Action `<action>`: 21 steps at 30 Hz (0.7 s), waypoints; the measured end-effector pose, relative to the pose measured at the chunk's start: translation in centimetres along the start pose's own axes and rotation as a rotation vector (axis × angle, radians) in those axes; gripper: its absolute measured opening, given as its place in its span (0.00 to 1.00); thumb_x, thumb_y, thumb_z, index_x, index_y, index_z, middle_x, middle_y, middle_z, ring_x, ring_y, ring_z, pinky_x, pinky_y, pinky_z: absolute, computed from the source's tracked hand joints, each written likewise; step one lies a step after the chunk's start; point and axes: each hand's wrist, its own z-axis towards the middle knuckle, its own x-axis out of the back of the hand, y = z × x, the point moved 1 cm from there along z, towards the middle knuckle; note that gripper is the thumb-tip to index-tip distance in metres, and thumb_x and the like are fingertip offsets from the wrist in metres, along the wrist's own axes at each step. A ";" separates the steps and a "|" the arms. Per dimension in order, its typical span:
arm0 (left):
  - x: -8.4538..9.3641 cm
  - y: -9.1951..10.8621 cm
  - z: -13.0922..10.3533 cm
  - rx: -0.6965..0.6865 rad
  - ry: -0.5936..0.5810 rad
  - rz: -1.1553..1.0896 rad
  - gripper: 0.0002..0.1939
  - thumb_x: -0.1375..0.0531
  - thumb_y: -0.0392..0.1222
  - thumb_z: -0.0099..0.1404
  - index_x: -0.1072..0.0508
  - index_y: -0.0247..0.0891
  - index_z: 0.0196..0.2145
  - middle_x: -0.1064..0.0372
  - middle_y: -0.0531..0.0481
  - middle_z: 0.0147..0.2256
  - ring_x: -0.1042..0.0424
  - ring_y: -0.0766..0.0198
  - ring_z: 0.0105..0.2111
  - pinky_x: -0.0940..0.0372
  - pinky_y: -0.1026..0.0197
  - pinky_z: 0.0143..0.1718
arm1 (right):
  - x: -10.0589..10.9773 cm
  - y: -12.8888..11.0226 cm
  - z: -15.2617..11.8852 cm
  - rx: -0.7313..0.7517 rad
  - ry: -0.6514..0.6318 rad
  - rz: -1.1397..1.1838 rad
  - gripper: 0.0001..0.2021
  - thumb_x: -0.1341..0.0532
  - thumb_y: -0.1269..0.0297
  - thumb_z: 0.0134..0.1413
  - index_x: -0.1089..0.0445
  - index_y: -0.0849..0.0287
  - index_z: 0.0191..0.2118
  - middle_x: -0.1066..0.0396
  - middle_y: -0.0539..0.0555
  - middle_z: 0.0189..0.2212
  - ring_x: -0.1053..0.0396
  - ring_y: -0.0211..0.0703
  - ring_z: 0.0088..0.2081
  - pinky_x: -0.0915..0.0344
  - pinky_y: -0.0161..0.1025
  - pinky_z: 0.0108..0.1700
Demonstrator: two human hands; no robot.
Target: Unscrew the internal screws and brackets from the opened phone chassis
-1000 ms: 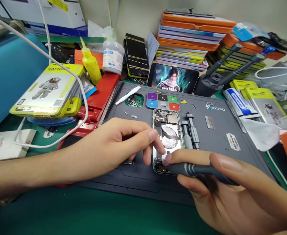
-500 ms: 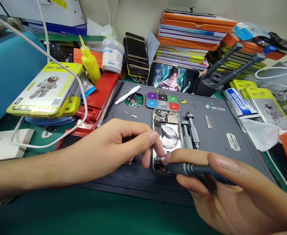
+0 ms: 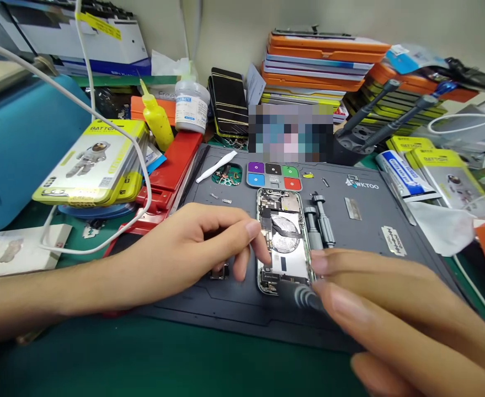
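Note:
An opened phone [image 3: 296, 259] with its bare inner parts showing lies on the dark grey work mat [image 3: 242, 322]. My left hand [image 3: 209, 242] reaches in from the left, its index fingertip at the phone's lower left inside edge. The fingers are loosely bent and apart, with nothing visible in them. In my right hand [image 3: 391, 298] is a dark grey screwdriver [image 3: 304, 295], held low over the phone's bottom end. Its tip is blurred, so contact with the phone cannot be made out. Two more grey drivers [image 3: 324, 223] lie right of the phone.
Above the phone sits a coloured screw tray [image 3: 273, 175]. A white pry tool [image 3: 217, 166] lies to its left. Battery boxes [image 3: 89, 165], a red holder [image 3: 171, 165] and a white cable [image 3: 143, 160] crowd the left. A driver stand [image 3: 350, 140] rises at the back right.
My right hand has shifted right, away from my left fingertips, and its fingers lie straighter along the screwdriver. More of the phone's lower part shows. My left hand has barely moved.

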 end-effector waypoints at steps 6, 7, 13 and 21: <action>0.0 0.1 0.0 0.010 -0.003 -0.026 0.21 0.46 0.53 0.81 0.20 0.41 0.37 0.27 0.57 0.27 0.35 0.71 0.25 0.43 0.68 0.25 | -0.5 0.4 -0.4 -0.019 0.095 0.007 0.39 0.42 0.80 0.61 0.41 0.43 0.74 0.26 0.52 0.61 0.23 0.54 0.57 0.22 0.50 0.59; 0.0 0.1 0.0 -0.001 0.000 -0.027 0.21 0.46 0.53 0.81 0.20 0.40 0.37 0.27 0.57 0.27 0.35 0.71 0.25 0.42 0.68 0.25 | -0.5 0.6 -0.3 -0.005 0.094 0.025 0.40 0.43 0.81 0.59 0.42 0.44 0.74 0.27 0.51 0.62 0.23 0.52 0.58 0.23 0.48 0.61; -0.1 0.1 -0.1 -0.028 0.014 -0.003 0.21 0.46 0.51 0.81 0.20 0.39 0.38 0.28 0.56 0.27 0.35 0.71 0.25 0.42 0.69 0.26 | -0.5 1.4 0.5 0.100 0.080 0.130 0.39 0.43 0.84 0.57 0.39 0.53 0.72 0.25 0.55 0.58 0.26 0.46 0.58 0.25 0.42 0.61; -0.3 -0.3 0.0 -0.003 0.044 0.089 0.24 0.48 0.57 0.80 0.20 0.37 0.41 0.33 0.55 0.24 0.35 0.68 0.24 0.41 0.67 0.26 | -0.9 0.7 1.7 0.166 0.121 0.241 0.33 0.45 0.83 0.59 0.35 0.58 0.69 0.23 0.58 0.52 0.22 0.46 0.52 0.22 0.43 0.53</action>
